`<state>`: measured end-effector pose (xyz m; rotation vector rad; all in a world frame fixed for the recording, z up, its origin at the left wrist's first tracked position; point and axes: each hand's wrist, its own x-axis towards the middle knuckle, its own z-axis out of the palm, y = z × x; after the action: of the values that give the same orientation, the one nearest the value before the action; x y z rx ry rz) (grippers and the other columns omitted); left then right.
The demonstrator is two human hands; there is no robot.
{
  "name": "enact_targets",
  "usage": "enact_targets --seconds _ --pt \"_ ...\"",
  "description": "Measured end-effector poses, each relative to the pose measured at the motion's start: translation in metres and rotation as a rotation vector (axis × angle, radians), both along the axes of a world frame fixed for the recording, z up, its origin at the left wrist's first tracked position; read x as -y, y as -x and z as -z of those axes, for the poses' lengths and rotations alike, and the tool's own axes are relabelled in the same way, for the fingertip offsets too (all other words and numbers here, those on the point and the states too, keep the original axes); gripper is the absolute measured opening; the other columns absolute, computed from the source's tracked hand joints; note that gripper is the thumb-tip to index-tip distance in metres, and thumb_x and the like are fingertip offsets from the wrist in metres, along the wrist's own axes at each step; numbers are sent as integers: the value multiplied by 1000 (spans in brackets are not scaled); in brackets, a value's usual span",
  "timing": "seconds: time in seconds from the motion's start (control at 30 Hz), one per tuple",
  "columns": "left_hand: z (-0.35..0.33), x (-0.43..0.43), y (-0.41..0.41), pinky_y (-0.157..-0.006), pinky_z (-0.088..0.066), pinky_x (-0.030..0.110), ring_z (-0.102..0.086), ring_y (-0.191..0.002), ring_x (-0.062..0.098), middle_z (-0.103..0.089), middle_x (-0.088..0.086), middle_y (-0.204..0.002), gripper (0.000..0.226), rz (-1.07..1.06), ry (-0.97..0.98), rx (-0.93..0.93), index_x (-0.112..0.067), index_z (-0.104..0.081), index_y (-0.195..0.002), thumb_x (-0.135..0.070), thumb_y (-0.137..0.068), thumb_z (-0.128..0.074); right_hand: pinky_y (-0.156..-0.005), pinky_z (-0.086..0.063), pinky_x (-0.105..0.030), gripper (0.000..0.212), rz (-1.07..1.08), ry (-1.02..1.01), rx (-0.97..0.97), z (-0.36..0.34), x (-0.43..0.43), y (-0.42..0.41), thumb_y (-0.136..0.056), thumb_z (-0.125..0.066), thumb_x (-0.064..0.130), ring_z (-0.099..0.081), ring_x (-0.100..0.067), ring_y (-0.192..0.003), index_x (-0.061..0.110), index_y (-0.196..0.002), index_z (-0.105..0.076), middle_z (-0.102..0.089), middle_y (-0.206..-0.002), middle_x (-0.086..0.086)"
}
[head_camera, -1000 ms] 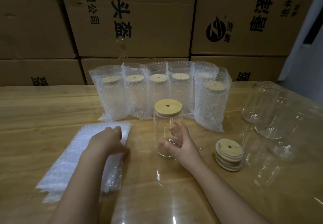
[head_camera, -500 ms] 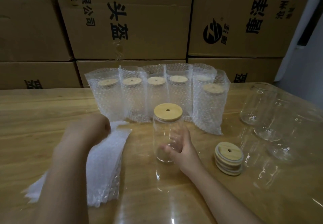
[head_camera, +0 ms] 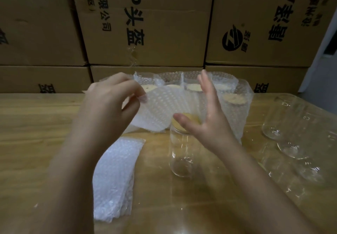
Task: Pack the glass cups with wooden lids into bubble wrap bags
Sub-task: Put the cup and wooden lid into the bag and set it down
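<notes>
Head view:
- Left hand [head_camera: 107, 104] pinches bag [head_camera: 160, 113] by top edge, thumb against fingertips, holding it raised above table [head_camera: 36, 124].
- Right hand [head_camera: 206, 122]: fingers straight and spread, gripping nothing. It sits at bag's right edge, thumb over lid [head_camera: 188, 118]; contact unclear.
- Cup [head_camera: 182, 155] upright at table centre, lid on, just below raised bag, not in it.
- Flat stack [head_camera: 116, 177] of bags left of cup.
- Packed cups [head_camera: 235, 109] in row behind, before boxes [head_camera: 145, 23].
- Empty glasses [head_camera: 284, 117] at right, well apart from cup.
</notes>
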<state>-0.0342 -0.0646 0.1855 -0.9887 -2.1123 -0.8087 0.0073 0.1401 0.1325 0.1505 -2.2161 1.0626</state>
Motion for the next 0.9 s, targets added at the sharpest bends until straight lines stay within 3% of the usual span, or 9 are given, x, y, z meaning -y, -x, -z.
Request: enact_targets --seconds 0.07,0.17,0.27,0.37,0.47,0.57,0.63,0.77,0.9 --pt "3 0 5 -86 -45 55 -56 -81 17 -58 -6 -87 17 -15 -85 -3 -18 -64 -80 -3 -85 -58 -100 -26 -26 63 -3 -45 75 -10 -7 0 -84 -64 50 -35 2 -130 64 -130 -23 -47 -130 33" --pt "4 0 8 -85 -46 57 -54 -84 10 -57 -9 -90 21 -73 -215 -48 -23 -60 -85 -3 -87 -56 -75 -40 -16 15 10 -25 -44 -18 -9 -7 -90 -63 28 -57 6 -87 43 -92 -62 -65 -85 21" --pt "6 -1 13 -89 -47 55 -52 -94 13 -54 2 -101 18 -174 -303 -139 -10 -65 -101 -7 -87 -54 -59 -49 -21 13 -105 64 -51 -29 -3 -17 -91 -62 23 -60 -5 -62 28 -80 -67 -69 -73 9" --pt "9 -8 14 -89 -48 41 -51 -102 33 -50 27 -113 26 -259 -319 -288 0 -60 -110 -3 -85 -60 -51 -48 -18 11 -271 460 25 -38 -1 -20 -83 -68 21 -56 -9 -58 25 -72 -70 -64 -65 6" --pt "13 -20 13 -74 -51 46 -52 -91 38 -49 31 -105 19 -280 -287 -388 4 -60 -101 -1 -83 -63 -60 -51 -21 9 -403 840 175 -36 -1 -15 -70 -70 24 -56 -15 -67 18 -77 -71 -62 -73 -6" --pt "18 -33 10 -62 -50 34 -58 -73 18 -48 4 -101 10 -132 -223 -142 -6 -58 -96 -11 -89 -60 -61 -53 -25 19 -400 933 269 -31 -1 -11 -71 -69 22 -63 -12 -66 11 -86 -67 -68 -74 -1" --pt "22 -40 7 -59 -50 24 -59 -68 6 -56 -14 -90 5 -17 -157 175 -22 -56 -90 -26 -88 -56 -54 -48 -19 11 -274 780 260 -28 -1 -10 -82 -67 21 -58 -9 -61 11 -84 -66 -65 -68 3" --pt "24 -44 7 -45 -44 15 -61 -50 7 -67 -8 -74 14 165 -246 520 -27 -60 -82 -41 -86 -58 -44 -38 -11 23 -70 423 226 -23 3 -8 -92 -61 29 -48 1 -45 19 -71 -62 -58 -52 13" --pt "25 -43 8 -47 -47 18 -66 -59 6 -67 -10 -80 48 198 -132 717 -30 -64 -85 -75 -71 -57 -45 -38 -14 25 -79 307 229 -20 12 -8 -94 -55 36 -47 3 -46 24 -75 -67 -59 -55 10"
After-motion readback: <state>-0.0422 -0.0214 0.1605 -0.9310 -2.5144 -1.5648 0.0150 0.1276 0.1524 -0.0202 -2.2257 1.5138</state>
